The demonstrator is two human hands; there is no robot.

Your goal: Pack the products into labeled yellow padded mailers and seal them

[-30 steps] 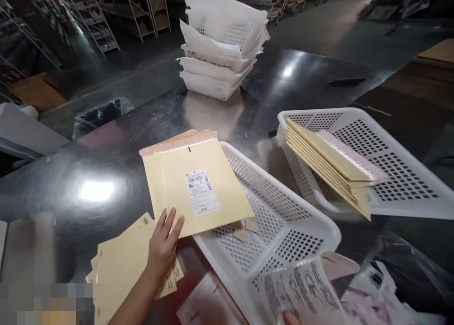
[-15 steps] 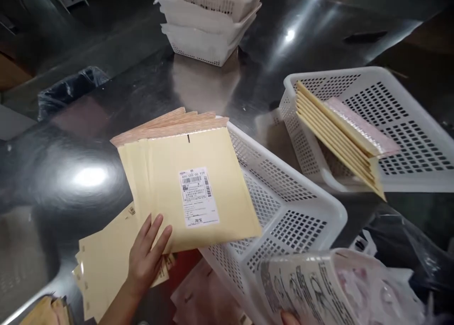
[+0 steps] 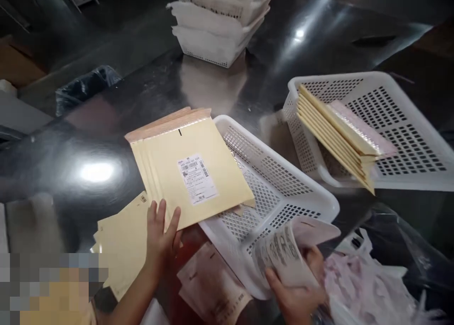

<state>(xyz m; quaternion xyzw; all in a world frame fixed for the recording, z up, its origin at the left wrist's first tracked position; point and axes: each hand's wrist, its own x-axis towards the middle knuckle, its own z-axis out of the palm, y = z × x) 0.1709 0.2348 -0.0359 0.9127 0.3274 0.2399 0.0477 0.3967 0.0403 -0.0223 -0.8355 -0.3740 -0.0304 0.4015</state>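
My left hand (image 3: 161, 242) lies with spread fingers on the lower edge of a stack of yellow padded envelopes (image 3: 170, 173). The top one bears a white shipping label (image 3: 198, 178). Their peach flaps point away from me, and the stack rests partly over a white perforated basket (image 3: 280, 173). My right hand (image 3: 301, 287) grips a curled, pale printed packet (image 3: 283, 259) above the basket's near end, thumb on the printed side and fingers behind. More yellow envelopes (image 3: 124, 240) lie fanned beneath my left forearm.
A second white basket (image 3: 407, 121) at the right holds several yellow envelopes (image 3: 329, 131) and a pink one. Stacked white baskets (image 3: 220, 36) stand at the back. Pale printed packets (image 3: 213, 287) lie in front; crumpled plastic bags (image 3: 365, 287) sit at the right. A pixelated patch hides the lower left.
The envelope stack has turned and its flaps are less fanned. My right hand has come further into view, and the packet in it has bent and turned, uncovering the crumpled bags.
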